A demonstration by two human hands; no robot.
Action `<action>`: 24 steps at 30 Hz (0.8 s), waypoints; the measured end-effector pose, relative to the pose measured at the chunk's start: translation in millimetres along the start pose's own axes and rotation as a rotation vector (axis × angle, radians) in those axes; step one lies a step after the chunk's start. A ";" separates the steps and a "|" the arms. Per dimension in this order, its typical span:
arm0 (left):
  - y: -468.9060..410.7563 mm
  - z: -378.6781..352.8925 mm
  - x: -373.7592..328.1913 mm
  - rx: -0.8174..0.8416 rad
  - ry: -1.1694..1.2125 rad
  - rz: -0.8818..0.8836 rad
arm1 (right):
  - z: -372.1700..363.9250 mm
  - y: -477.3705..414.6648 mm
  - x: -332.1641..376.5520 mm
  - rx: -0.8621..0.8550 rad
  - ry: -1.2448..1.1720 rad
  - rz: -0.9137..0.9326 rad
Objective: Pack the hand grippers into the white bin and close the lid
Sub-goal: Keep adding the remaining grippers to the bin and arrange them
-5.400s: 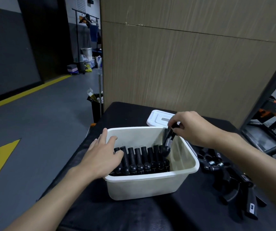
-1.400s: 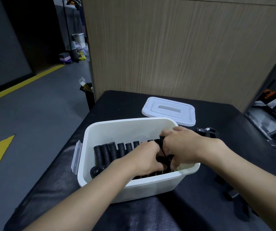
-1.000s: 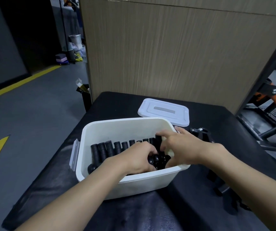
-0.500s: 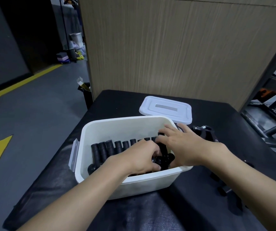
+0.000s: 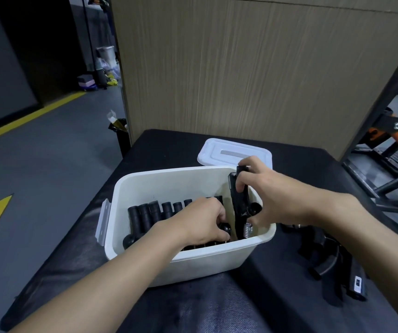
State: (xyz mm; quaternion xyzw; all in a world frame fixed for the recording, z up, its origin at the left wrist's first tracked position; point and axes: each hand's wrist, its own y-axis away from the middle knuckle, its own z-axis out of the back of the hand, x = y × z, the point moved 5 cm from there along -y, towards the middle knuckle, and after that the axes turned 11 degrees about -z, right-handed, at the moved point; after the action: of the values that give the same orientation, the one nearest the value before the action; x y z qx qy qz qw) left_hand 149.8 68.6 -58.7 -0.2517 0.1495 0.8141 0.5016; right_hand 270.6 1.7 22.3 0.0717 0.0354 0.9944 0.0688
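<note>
Right hand [image 5: 273, 200] gripping hand gripper [image 5: 240, 200], left hand [image 5: 200, 223] pressing packed grippers [image 5: 154, 213]

A white bin [image 5: 217, 263] stands open on the bench, a row of black hand grippers [image 5: 149, 215] packed upright along its floor. One more black gripper [image 5: 240, 200] stands tilted at its right end, spring down. The white lid [image 5: 231, 153] lies flat just behind. Loose grippers [image 5: 330, 263] lie right of the bin.
</note>
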 end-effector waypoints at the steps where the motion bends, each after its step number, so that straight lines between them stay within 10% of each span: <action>1: 0.9 1.1 -0.5 0.029 0.005 -0.007 | -1.7 0.5 -1.5 0.009 -0.007 -0.003; 4: 7.2 13.8 -0.7 0.089 0.027 -0.014 | -1.2 1.2 -3.7 -0.008 -0.091 -0.001; 10: 44.1 83.0 12.8 -0.347 0.185 0.015 | 27.8 -2.8 12.5 -0.227 -0.306 0.048; 14: 77.5 106.5 32.2 -0.433 -0.317 0.038 | 20.3 -8.5 43.6 -0.283 -0.463 0.065; 24: 107.9 80.0 72.4 -0.247 0.008 0.069 | -35.2 -22.2 104.0 -0.351 -0.751 -0.095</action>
State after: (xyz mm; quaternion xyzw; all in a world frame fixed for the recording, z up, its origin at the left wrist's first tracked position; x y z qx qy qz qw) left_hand 6.0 113.2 -34.0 -0.3095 0.0586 0.8420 0.4380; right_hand 166.4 36.3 0.1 0.4150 -0.1591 0.8857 0.1338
